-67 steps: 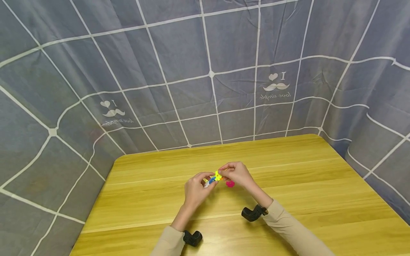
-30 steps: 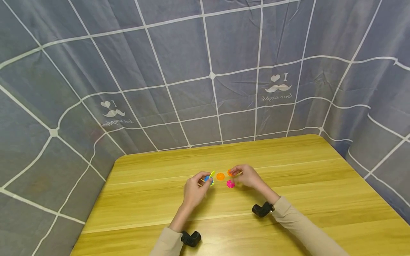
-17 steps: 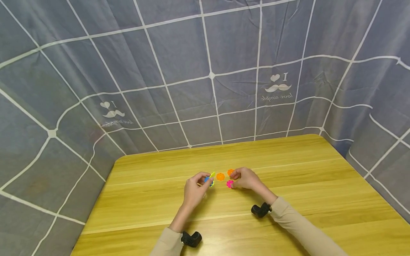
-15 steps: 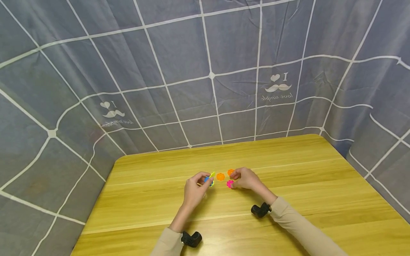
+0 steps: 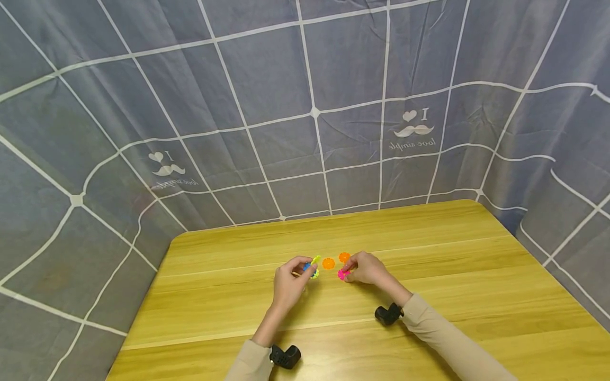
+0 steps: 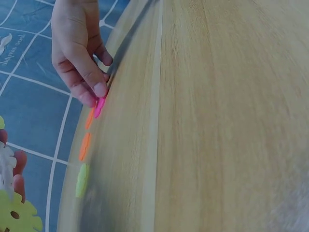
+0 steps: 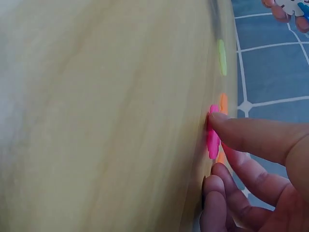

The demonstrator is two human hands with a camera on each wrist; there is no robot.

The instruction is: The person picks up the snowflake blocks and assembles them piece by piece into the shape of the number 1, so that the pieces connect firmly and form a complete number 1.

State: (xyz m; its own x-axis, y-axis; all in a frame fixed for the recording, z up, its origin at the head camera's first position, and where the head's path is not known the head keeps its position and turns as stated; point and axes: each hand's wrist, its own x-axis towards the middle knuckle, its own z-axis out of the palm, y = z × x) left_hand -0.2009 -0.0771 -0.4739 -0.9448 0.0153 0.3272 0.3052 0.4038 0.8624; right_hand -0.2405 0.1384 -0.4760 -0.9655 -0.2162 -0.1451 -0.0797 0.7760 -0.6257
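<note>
A yellow wood-grain table (image 5: 229, 307) with rounded far corners fills the lower part of the head view, pale seams running across it and light shining near the front. Behind it and along both sides hangs a grey-blue curtain (image 5: 267, 79) crossed by white lines; two prints show a heart, a moustache and mirrored words reading "I love simple". A person in beige sleeves (image 5: 443, 338) reaches in, each wrist wearing a black mount (image 5: 388, 314). The left hand (image 5: 289, 280), above the table, pinches a cluster of notched plastic discs: a blue disc (image 5: 307, 268), a yellow disc (image 6: 17, 215) and a white disc (image 6: 6, 166). The right hand (image 5: 369, 269) pinches a pink disc (image 5: 343, 274) between thumb and finger, at the tabletop. Between the hands lie a lime disc (image 6: 82, 180) and an orange disc (image 5: 328, 263), apart; a second orange disc (image 5: 344, 257) lies just beyond the pink one.
</note>
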